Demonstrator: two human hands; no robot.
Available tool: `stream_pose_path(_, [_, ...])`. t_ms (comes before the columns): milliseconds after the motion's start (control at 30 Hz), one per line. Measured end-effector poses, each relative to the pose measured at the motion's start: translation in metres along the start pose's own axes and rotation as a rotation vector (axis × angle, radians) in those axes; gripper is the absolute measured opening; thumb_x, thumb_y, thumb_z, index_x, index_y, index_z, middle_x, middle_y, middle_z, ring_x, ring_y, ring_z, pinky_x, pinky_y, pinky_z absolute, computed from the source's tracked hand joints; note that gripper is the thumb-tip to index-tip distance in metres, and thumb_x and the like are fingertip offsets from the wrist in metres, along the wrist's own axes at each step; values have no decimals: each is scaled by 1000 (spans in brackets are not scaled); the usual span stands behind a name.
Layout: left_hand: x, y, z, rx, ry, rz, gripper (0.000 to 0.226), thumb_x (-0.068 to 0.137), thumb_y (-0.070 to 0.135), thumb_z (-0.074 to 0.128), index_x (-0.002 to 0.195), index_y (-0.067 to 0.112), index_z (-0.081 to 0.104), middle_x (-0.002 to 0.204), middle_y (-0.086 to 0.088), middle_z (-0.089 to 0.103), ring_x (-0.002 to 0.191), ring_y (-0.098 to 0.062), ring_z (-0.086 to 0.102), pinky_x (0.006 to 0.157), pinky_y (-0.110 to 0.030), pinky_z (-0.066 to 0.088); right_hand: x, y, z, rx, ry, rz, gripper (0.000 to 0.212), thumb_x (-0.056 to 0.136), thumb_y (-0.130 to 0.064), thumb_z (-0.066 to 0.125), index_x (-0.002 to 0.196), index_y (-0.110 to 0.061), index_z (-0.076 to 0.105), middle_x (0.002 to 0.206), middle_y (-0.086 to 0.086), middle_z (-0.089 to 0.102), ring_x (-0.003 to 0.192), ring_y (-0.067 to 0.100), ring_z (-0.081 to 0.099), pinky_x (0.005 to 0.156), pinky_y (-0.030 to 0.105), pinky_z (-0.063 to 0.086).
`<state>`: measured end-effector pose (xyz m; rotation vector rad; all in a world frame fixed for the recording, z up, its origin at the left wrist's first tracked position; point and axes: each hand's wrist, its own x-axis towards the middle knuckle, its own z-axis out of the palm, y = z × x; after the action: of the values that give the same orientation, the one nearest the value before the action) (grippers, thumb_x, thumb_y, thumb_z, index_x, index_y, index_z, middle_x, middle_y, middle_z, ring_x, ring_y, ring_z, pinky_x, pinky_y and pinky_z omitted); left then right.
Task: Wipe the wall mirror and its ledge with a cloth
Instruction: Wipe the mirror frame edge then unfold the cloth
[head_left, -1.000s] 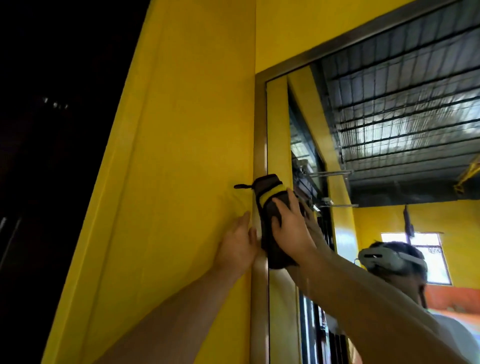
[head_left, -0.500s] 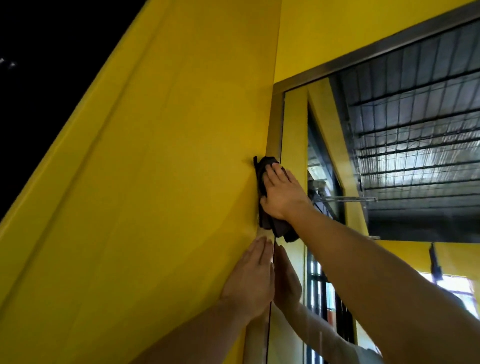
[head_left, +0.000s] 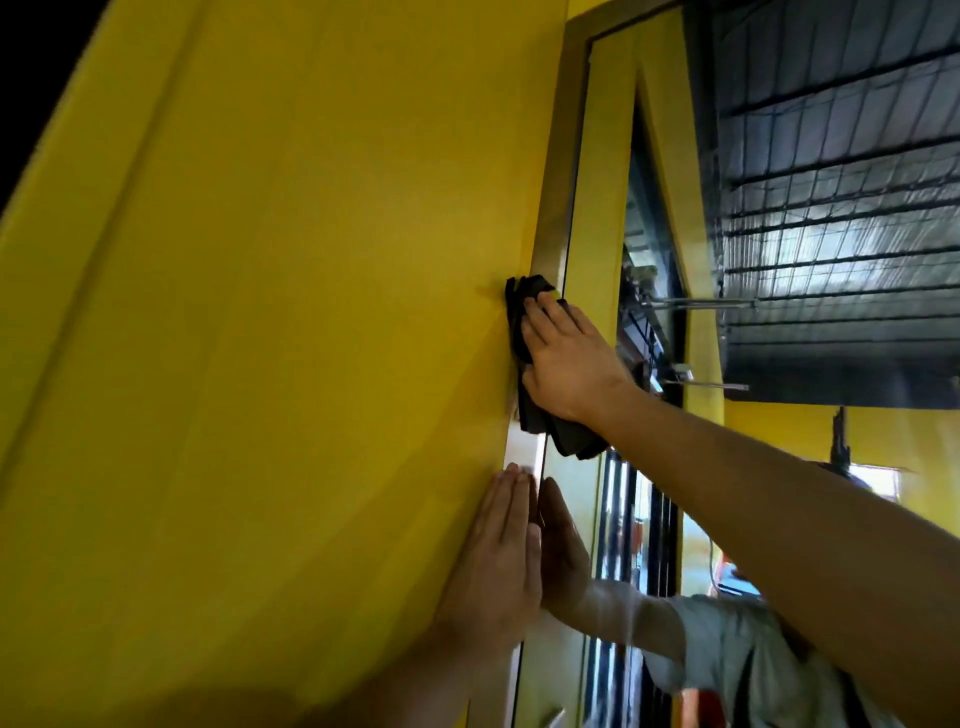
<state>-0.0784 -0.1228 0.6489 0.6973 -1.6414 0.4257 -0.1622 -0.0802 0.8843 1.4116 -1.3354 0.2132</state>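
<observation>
The wall mirror (head_left: 602, 218) fills the right of the view, edged by a metal frame (head_left: 558, 171) on its left side. My right hand (head_left: 569, 364) presses a dark cloth (head_left: 530, 410) flat against that frame edge, fingers straight and pointing up. Part of the cloth hangs below my palm. Lower down, my left hand (head_left: 498, 561) lies flat with straight fingers on the yellow wall right beside the frame. Its reflection meets it in the glass.
A yellow wall (head_left: 291, 338) runs along the left of the mirror. The glass reflects a corrugated metal roof (head_left: 841, 208), a barred opening and my own sleeve. Darkness lies beyond the wall at far left.
The view has swung up and closer to the mirror edge. My right hand slid the cloth up along the frame, then held about level. My left hand stayed flat on the wall.
</observation>
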Motion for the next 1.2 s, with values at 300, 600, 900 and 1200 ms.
stream_pose_path(300, [-185,-16,25,-332,-207,-241,61,109,54,12,162,26,24,170,14,17,157,-3,12,124,-37,33,-109,-79,58,-1,43,-24,67,106,-41,33,160,-2,24,170,18,12,159,34,6,128,52,10])
stream_pose_path(600, [-306,-26,25,-348,-286,-231,54,113,42,27,162,20,28,171,12,17,157,-8,20,123,-18,23,-218,-166,111,47,-12,-33,70,108,-42,26,161,1,9,170,22,0,158,36,-3,128,54,4])
stream_pose_path(900, [-412,-42,4,-233,-477,-179,55,115,36,25,155,2,42,165,-12,36,153,-24,34,114,-41,46,-366,-257,172,-22,-157,-183,68,110,-32,18,158,6,-13,166,28,-17,156,42,-15,127,56,-3])
stream_pose_path(1200, [-530,-44,-13,-338,-726,-404,63,109,53,16,164,24,18,172,15,2,158,-2,5,123,-34,34,-505,-330,215,-75,-411,-568,69,106,-27,12,148,14,-22,160,32,-27,148,49,-27,122,62,-13])
